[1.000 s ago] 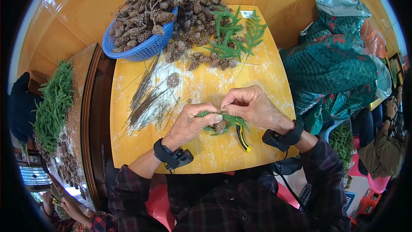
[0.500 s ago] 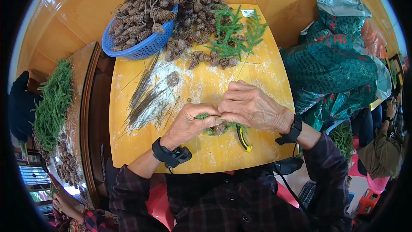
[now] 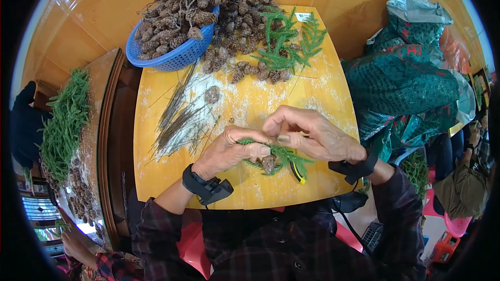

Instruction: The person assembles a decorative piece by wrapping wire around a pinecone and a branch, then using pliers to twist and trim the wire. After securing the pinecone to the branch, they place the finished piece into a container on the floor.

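"Near the front edge of the worktop [image 3: 271, 192], right of its middle, what is found?"

"A green sprig [image 3: 286, 156] with a small cone [image 3: 269, 164] against it. Whether either touches the surface cannot be confirmed."

"State of the hands?"

"The left hand [image 3: 229, 151] is closed on the sprig, thumb laid across it. The right hand [image 3: 317, 135] is partly open just beside it, thumb and forefinger slightly parted; whether they have hold of a thin strand, I cannot tell."

"Step in hand?"

"In my judgement, fine fingerwork where sprig and cone meet, with the left hand as holder."

"And the next move calls for?"

"A firm left grip and a precise right pinch, I judge — clear of the yellow-and-black tool [image 3: 297, 172] at the sprig's right end."

"Supplies?"

"Thin dark stems [image 3: 175, 134] lie toward the left edge — a blue basket [image 3: 179, 63] of brown cones [image 3: 192, 18] stands at the far left corner."
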`<state>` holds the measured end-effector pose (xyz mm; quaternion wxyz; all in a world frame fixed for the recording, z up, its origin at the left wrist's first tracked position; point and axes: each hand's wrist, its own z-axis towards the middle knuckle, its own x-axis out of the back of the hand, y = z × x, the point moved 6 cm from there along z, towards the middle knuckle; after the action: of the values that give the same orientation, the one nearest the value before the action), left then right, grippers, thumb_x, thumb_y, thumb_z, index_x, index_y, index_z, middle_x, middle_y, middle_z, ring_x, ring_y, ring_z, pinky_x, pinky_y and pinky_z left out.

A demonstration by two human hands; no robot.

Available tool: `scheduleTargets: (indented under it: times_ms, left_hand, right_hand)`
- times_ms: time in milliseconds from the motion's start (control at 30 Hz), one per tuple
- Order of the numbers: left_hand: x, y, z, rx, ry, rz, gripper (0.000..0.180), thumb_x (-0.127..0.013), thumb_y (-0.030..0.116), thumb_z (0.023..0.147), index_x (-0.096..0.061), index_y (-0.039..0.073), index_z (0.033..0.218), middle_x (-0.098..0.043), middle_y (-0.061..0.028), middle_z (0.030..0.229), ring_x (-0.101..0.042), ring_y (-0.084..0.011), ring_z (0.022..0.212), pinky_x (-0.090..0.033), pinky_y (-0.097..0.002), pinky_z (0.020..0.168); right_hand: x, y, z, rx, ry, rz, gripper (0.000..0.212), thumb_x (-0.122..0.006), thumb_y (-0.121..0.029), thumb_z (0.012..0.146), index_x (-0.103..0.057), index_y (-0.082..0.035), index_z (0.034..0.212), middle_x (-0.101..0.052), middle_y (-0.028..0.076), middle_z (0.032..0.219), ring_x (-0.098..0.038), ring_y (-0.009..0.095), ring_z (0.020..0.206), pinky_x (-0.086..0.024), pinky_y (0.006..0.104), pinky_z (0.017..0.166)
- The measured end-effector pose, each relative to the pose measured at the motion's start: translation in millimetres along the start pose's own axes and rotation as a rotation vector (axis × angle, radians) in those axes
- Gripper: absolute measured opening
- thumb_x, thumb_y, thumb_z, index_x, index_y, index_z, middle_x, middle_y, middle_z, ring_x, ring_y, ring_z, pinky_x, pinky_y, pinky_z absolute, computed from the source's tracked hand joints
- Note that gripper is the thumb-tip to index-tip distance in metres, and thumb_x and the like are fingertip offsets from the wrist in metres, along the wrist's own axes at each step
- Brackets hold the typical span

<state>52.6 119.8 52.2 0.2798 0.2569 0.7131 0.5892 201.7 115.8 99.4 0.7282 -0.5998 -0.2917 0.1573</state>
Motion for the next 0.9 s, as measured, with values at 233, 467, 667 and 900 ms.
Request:
scheduleTargets:
  times_ms: [233,467,667,900]
  left_hand:
    - [-17,-5,0,0.073,-0.21,-0.214,0.023,-0.069,0.022,0.086,-0.07,0.003,0.098,-0.067,-0.003,0.082,-0.059,-0.0094,0.072,-0.046,-0.0239,0.063]
    - [-12,-5,2,0.08,-0.209,-0.132,0.02,-0.069,0.021,0.087,-0.07,0.003,0.096,-0.068,-0.0044,0.079,-0.059,-0.0096,0.07,-0.047,-0.0251,0.061]
    - [-18,13,6,-0.143,-0.216,0.185,0.017,-0.066,0.014,0.088,-0.068,-0.001,0.094,-0.069,-0.0077,0.081,-0.06,-0.0107,0.067,-0.049,-0.0269,0.062]
    - [-10,14,0,-0.043,0.008,-0.015,0.018,-0.071,0.014,0.082,-0.069,-0.001,0.092,-0.064,-0.0039,0.073,-0.054,-0.01,0.059,-0.044,-0.0244,0.056]
  right_hand:
    - [-6,-28,-7,0.36,-0.006,-0.451,0.025,-0.064,-0.016,0.084,-0.057,-0.006,0.106,-0.057,0.009,0.096,-0.058,0.029,0.086,-0.05,0.0364,0.078]
    - [-9,-21,-3,0.412,-0.046,-0.54,0.017,-0.065,-0.017,0.083,-0.053,-0.005,0.088,-0.053,0.006,0.086,-0.057,0.027,0.078,-0.049,0.037,0.07]
    - [-12,-13,2,0.294,-0.057,-0.559,0.018,-0.062,-0.02,0.089,-0.053,-0.005,0.084,-0.048,0.007,0.071,-0.054,0.022,0.061,-0.046,0.0335,0.058]
    - [-1,19,-1,-0.123,0.1,0.119,0.018,-0.058,-0.02,0.094,-0.056,-0.003,0.09,-0.053,0.007,0.075,-0.051,0.011,0.067,-0.042,0.0289,0.056]
